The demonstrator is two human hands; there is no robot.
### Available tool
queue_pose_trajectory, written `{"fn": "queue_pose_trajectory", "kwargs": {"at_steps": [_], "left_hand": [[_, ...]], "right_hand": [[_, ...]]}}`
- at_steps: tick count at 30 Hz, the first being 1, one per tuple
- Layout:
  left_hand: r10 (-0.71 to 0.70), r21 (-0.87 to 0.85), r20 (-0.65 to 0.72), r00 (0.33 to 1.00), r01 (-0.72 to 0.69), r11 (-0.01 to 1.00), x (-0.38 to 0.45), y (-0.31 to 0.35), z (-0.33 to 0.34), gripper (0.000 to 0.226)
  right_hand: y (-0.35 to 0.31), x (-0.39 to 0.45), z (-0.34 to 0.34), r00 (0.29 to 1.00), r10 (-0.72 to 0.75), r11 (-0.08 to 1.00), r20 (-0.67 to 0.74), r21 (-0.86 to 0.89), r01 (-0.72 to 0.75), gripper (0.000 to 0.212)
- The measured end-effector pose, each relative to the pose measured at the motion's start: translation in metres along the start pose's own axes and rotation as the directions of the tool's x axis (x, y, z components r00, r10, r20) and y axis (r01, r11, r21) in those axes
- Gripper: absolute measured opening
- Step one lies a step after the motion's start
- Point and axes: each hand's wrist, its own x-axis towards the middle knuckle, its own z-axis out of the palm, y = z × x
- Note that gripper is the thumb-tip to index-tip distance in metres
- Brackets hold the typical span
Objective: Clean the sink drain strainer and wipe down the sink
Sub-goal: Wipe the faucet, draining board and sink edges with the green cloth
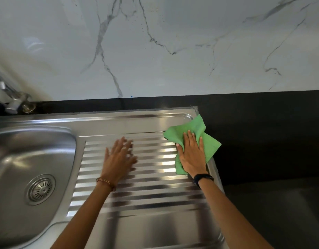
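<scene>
A stainless steel sink [15, 151] fills the left, with a round drain strainer [41, 189] seated in its bowl. Its ribbed draining board [146, 191] stretches to the right. My right hand [192, 155] presses flat on a green cloth [192, 129] at the board's far right corner, where the cloth overhangs the steel edge. My left hand [119, 159] lies palm down with fingers spread on the ribs in the middle of the board, holding nothing and slightly blurred.
A chrome tap [11, 96] stands at the back left behind the bowl. A black countertop [272, 141] borders the sink at the right and rear. A white marbled wall [155, 51] rises behind it.
</scene>
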Motion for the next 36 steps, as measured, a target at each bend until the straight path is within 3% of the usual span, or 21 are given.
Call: {"fn": "queue_pose_trajectory", "kwargs": {"at_steps": [3,7,9,18,24,30,36], "left_hand": [[-0.195,-0.011,-0.082,0.977,0.195,0.981,-0.026,-0.040,-0.011,0.102],[-0.393,-0.188,-0.066,0.917,0.375,0.908,-0.044,-0.075,-0.021,0.101],[-0.390,-0.286,-0.052,0.919,0.361,0.888,-0.048,-0.079,-0.022,0.103],[-0.388,-0.379,-0.133,0.912,0.315,0.870,-0.054,-0.106,-0.029,0.099],[-0.432,-0.599,-0.105,0.896,0.290,0.746,-0.055,-0.129,-0.030,0.101],[-0.489,-0.669,-0.066,0.870,0.325,0.668,-0.056,-0.132,-0.028,0.113],[-0.490,-0.642,-0.081,0.868,0.331,0.692,-0.058,-0.121,-0.028,0.107]], "right_hand": [[-0.008,0.002,-0.001,0.999,0.043,0.999,-0.003,-0.015,-0.043,0.059],[-0.030,0.010,0.000,0.995,0.094,0.996,0.033,0.005,-0.094,0.063],[-0.053,0.011,0.004,0.998,0.051,0.997,0.023,0.056,-0.052,0.063],[-0.218,0.008,0.045,0.945,-0.320,0.946,0.075,0.081,0.314,0.062],[-0.291,0.026,0.063,0.868,-0.476,0.879,0.142,0.038,0.476,0.060],[-0.321,0.034,0.075,0.692,-0.682,0.697,0.236,-0.074,0.713,0.055],[-0.303,0.025,0.070,0.600,-0.769,0.617,0.221,0.009,0.787,0.055]]}}
